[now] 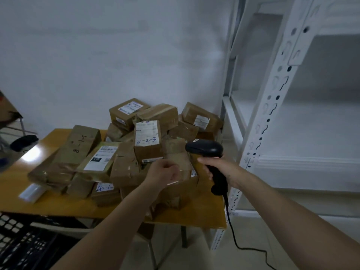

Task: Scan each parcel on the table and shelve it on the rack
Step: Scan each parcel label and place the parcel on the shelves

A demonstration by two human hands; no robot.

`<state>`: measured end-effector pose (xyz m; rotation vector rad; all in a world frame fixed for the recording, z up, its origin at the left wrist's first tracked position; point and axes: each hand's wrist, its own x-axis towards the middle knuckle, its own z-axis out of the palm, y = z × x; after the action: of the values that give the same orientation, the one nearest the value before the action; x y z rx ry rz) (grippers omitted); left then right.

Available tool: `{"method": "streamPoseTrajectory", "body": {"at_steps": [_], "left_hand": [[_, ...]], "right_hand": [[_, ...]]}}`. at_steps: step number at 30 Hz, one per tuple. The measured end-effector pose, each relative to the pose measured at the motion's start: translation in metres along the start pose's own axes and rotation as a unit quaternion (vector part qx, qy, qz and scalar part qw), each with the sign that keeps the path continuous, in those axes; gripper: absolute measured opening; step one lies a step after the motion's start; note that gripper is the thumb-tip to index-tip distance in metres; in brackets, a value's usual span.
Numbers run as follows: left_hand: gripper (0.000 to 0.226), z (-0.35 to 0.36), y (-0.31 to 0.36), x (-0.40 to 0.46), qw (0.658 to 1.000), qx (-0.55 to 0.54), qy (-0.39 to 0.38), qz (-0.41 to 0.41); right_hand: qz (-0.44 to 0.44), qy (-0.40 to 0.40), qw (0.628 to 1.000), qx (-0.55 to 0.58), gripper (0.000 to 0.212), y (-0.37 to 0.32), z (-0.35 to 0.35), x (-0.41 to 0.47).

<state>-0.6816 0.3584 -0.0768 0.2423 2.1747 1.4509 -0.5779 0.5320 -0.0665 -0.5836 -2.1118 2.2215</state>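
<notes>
Several brown cardboard parcels are heaped on a yellow wooden table [58,203]. An upright parcel marked "2-2-3" [148,140] stands in the middle of the heap. Just below it my left hand [163,173] hovers over the pile with its fingers loosely curled and nothing visibly held. My right hand [218,168] grips the handle of a black barcode scanner [206,150], whose head points left toward the parcels. The scanner's cable [233,236] hangs down to the floor. A white metal rack [272,98] with bare shelves stands to the right of the table.
A small clear plastic piece [32,192] lies near the table's front left edge. A black plastic crate [25,244] sits at the lower left under the table edge. Another table edge and a dark object [23,142] lie at the far left. A white wall is behind.
</notes>
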Motion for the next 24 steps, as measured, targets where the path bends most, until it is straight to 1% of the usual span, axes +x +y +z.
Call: {"method": "streamPoseTrajectory", "body": {"at_steps": [2, 5, 10, 12, 13, 15, 17, 20, 22, 24], "left_hand": [[0.009, -0.004, 0.002, 0.001, 0.999, 0.001, 0.047, 0.024], [0.008, -0.012, 0.005, 0.004, 0.993, -0.016, 0.107, 0.047], [0.007, -0.029, 0.007, 0.014, 0.974, 0.017, 0.211, 0.076], [0.009, -0.035, 0.009, 0.021, 0.964, 0.017, 0.254, 0.074], [0.014, -0.039, 0.011, 0.024, 0.959, 0.018, 0.276, 0.061], [0.034, -0.047, 0.014, 0.033, 0.953, 0.032, 0.301, 0.016], [0.054, -0.053, 0.018, 0.043, 0.954, 0.057, 0.295, -0.029], [0.081, -0.061, 0.028, 0.054, 0.949, 0.048, 0.304, -0.064], [0.088, -0.068, 0.035, 0.062, 0.941, 0.053, 0.323, -0.082], [0.088, -0.076, 0.037, 0.071, 0.937, 0.080, 0.329, -0.086]], "right_hand": [[0.011, -0.016, 1.000, 0.012, 0.035, -0.005, -0.001, 0.002], [0.013, -0.019, 1.000, 0.018, 0.035, -0.011, -0.001, 0.006], [0.006, 0.004, 1.000, 0.009, 0.021, -0.017, 0.002, 0.014], [0.009, 0.011, 1.000, -0.003, 0.019, -0.018, 0.003, 0.016], [0.008, 0.013, 1.000, -0.006, 0.020, -0.018, 0.003, 0.018], [0.006, 0.020, 1.000, -0.008, 0.020, -0.018, 0.004, 0.019], [0.006, 0.029, 1.000, -0.010, 0.021, -0.018, 0.005, 0.021], [0.003, 0.034, 0.999, -0.017, 0.021, -0.016, 0.005, 0.024], [0.001, 0.037, 0.999, -0.023, 0.020, -0.017, 0.005, 0.026], [-0.001, 0.046, 0.999, -0.019, 0.016, -0.017, 0.005, 0.029]]}}
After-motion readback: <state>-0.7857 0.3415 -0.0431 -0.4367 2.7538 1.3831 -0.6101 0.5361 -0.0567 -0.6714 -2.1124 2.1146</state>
